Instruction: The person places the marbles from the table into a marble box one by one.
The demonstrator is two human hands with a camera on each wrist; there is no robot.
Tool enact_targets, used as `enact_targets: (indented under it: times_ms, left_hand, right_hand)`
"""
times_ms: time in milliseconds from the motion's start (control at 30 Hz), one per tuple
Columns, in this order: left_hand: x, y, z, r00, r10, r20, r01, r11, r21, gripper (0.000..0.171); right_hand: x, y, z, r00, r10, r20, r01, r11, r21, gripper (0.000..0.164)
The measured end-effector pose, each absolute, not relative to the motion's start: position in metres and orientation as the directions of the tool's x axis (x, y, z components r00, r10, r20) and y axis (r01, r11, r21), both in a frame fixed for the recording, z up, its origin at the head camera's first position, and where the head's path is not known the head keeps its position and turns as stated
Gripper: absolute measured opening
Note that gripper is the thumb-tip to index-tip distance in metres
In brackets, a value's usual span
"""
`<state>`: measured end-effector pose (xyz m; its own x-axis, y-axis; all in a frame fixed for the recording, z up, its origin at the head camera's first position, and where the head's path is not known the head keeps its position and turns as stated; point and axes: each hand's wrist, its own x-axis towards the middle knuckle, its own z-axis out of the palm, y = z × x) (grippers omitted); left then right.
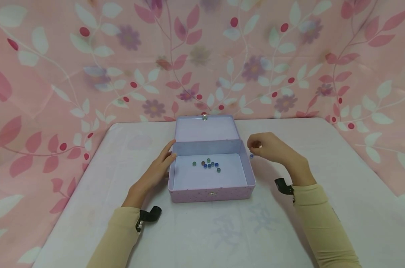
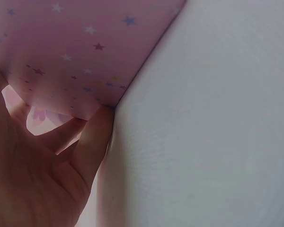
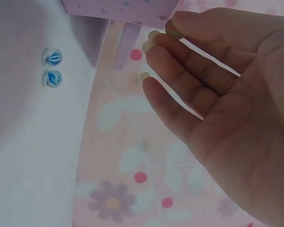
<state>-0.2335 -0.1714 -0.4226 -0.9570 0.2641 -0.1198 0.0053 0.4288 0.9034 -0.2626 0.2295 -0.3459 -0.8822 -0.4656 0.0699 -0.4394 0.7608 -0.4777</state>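
A lilac tin box (image 1: 213,195) with small stars on its sides stands on the table, its hinged lid (image 1: 206,128) swung back. Several glass marbles (image 1: 209,166), blue, green and one brownish, lie on its floor. My left hand (image 1: 153,172) rests against the box's left wall, fingers spread, with fingertips at the rim and one finger low at the bottom edge. To the right of the box, my right hand (image 1: 270,148) pinches a dark greenish marble (image 3: 173,30) between thumb and index finger. Two blue-and-white marbles (image 3: 52,67) lie on the table near that hand.
The table (image 1: 202,238) wears a white cloth. Behind it hangs a pink floral curtain (image 1: 202,67). A black wrist camera (image 1: 150,214) juts from the left sleeve, and another black camera (image 1: 283,186) from the right.
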Motion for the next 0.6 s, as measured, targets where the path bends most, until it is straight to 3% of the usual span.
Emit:
enact_targets:
  times_ms: [400, 600]
  left_hand:
    - [-0.232, -0.17, -0.423, -0.963, 0.246, -0.108, 0.015, 0.448, 0.894, 0.058]
    - [-0.224, -0.166, -0.405, -0.957, 0.257, -0.138, -0.011, 0.441, 0.897, 0.06]
  right_hand:
    - [-0.258, 0.217, -0.343, -0.865, -0.486, 0.123, -0.478, 0.724, -0.497, 0.009]
    - [-0.253, 0.209, -0.338, -0.86, -0.485, 0.16, -0.498, 0.729, -0.47, 0.01]
